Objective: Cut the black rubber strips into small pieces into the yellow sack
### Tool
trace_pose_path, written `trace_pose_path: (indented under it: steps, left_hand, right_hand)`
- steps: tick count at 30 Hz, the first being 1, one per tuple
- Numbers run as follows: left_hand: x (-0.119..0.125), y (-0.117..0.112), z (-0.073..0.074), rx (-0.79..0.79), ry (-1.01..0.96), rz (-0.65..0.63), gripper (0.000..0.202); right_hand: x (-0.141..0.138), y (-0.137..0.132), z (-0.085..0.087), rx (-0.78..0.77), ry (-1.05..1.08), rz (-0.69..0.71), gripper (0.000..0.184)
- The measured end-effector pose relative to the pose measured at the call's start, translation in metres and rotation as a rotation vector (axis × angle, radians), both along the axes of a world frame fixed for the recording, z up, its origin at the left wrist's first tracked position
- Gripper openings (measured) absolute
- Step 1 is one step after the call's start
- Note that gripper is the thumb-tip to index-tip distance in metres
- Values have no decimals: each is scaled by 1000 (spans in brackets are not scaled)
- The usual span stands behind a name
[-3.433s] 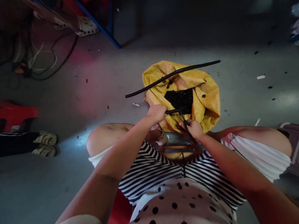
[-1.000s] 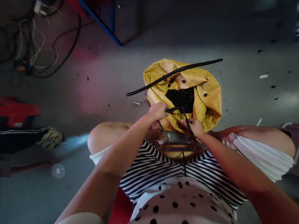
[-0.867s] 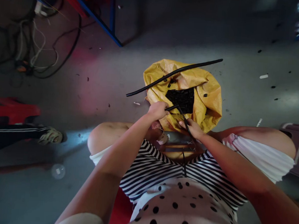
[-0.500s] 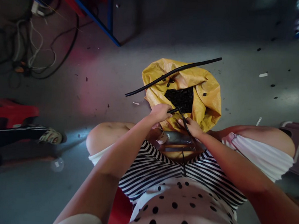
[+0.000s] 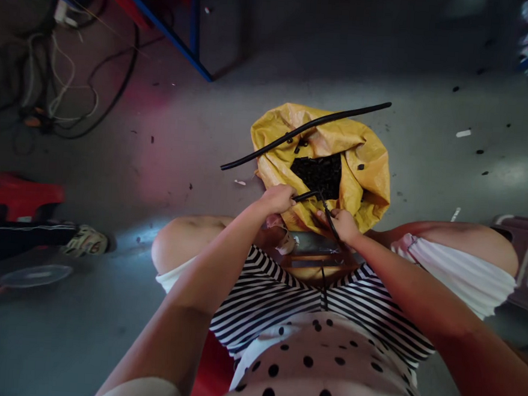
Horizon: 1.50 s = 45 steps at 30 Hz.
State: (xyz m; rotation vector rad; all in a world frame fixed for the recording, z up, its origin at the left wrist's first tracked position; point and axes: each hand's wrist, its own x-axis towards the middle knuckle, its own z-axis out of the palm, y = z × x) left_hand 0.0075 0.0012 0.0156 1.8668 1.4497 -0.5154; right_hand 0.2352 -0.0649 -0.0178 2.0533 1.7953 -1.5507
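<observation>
My left hand (image 5: 280,199) is closed round a short length of black tubing (image 5: 306,196), which points right over the mouth of a yellow woven sack (image 5: 367,151). My right hand (image 5: 344,224) grips dark scissors (image 5: 328,214), their blades meeting the tubing's right end. Whether the blades are apart is too small to tell. Inside the sack lies a heap of small black pieces (image 5: 316,173), and a few more rest on its folds. A long black tube (image 5: 312,124) lies across the far side of the sack.
Black bits and white scraps (image 5: 463,133) are scattered over the grey floor. Cables (image 5: 128,74) lie at the upper left, near a blue metal frame (image 5: 193,57). At the left, another person's shoe (image 5: 90,241) and a clear disc (image 5: 37,275) show. A stool (image 5: 523,252) stands right.
My left hand has shifted slightly left, showing more of the tubing. The right hand and scissors have turned a little. At the left, the other person's clear disc has moved further left.
</observation>
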Motion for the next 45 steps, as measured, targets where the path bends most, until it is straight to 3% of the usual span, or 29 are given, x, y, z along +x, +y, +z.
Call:
trace_pose_path:
  steps: [16,21,28,36,45]
  left_hand:
    - [0,-2,2,-34,29,-22,34]
    - [-1,-1,2,-36,57,-43,32]
    - [-4,3,4,77,90,70,31]
    - [8,-2,7,32,-10,-38,32]
    - [9,-2,6,20,-9,-55,31]
  right_hand:
    - [4,5,0,-46,6,43,59]
    - [3,4,0,-6,-84,43,60]
    - [3,0,1,-67,23,62,59]
    - [1,5,5,-115,47,86,56]
    - [-3,1,5,-9,-66,99,55]
